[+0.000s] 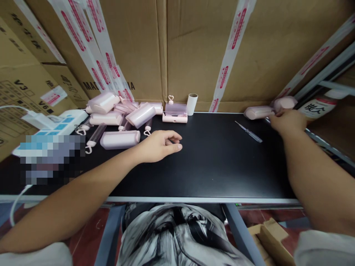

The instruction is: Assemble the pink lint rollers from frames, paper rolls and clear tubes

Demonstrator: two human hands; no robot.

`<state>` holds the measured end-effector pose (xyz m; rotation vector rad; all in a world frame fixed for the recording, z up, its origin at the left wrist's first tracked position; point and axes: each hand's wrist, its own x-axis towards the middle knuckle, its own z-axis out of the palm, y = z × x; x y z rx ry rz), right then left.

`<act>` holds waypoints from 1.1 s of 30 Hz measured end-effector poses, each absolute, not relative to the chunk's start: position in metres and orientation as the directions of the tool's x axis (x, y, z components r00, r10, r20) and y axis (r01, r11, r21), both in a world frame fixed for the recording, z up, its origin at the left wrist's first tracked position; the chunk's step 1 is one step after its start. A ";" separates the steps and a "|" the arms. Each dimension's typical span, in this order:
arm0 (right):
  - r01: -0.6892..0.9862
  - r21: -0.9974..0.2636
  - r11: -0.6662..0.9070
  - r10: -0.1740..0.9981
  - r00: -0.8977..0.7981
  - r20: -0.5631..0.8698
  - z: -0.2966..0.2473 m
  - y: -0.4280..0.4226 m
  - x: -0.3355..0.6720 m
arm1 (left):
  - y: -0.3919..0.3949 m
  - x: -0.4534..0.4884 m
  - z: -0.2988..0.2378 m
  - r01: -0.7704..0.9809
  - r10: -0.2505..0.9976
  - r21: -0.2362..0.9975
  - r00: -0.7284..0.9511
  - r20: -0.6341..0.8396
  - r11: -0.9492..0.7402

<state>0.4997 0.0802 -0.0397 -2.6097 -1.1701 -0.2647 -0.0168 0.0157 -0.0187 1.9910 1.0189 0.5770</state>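
Note:
My left hand hovers over the black tabletop, fingers loosely curled and thumb apart, holding nothing. Left of it is a heap of pink lint rollers in lilac see-through cases; a closed one lies closest. Several handles with heart-shaped rings lie among them. Behind my left hand an opened pink case stands near a white paper tube. At the far right my right hand is closed at a pink lint roller, its fingertips partly hidden. Another roller lies beside it.
A clear-handled screwdriver lies on the black table. Tall cardboard walls the back. A white power strip with a plug sits left. A labelled bottle and metal shelf frame stand right. An open carton is below.

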 end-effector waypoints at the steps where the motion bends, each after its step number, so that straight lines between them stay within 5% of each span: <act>1: 0.746 -0.184 -0.639 0.693 0.663 0.281 -0.040 0.080 0.500 | 0.016 -0.017 -0.019 0.453 0.822 0.821 0.569 0.034 -0.347; 8: 0.737 -0.306 -0.603 0.631 0.675 0.382 -0.026 0.078 0.486 | 0.016 -0.017 -0.020 0.454 0.818 0.818 0.575 0.035 -0.354; 12: 0.843 -0.344 -0.412 0.679 0.537 0.501 -0.005 0.075 0.450 | 0.016 -0.016 -0.021 0.452 0.820 0.819 0.571 0.037 -0.352; 19: 0.932 -0.291 0.216 0.860 -0.040 0.509 -0.007 0.076 0.328 | 0.017 -0.015 -0.021 0.464 0.825 0.814 0.565 0.032 -0.350; 23: 0.787 -0.161 0.596 0.745 -0.467 0.476 -0.014 0.098 0.253 | 0.017 -0.014 -0.022 0.469 0.825 0.811 0.564 0.029 -0.349; 28: 0.783 -0.070 0.618 0.763 -0.575 0.297 -0.015 0.134 0.188 | 0.016 -0.015 -0.022 0.463 0.827 0.817 0.562 0.030 -0.344; 33: 0.820 -0.046 0.571 0.798 -0.540 0.269 -0.032 0.142 0.172 | 0.012 -0.016 -0.019 0.469 0.821 0.808 0.570 0.031 -0.356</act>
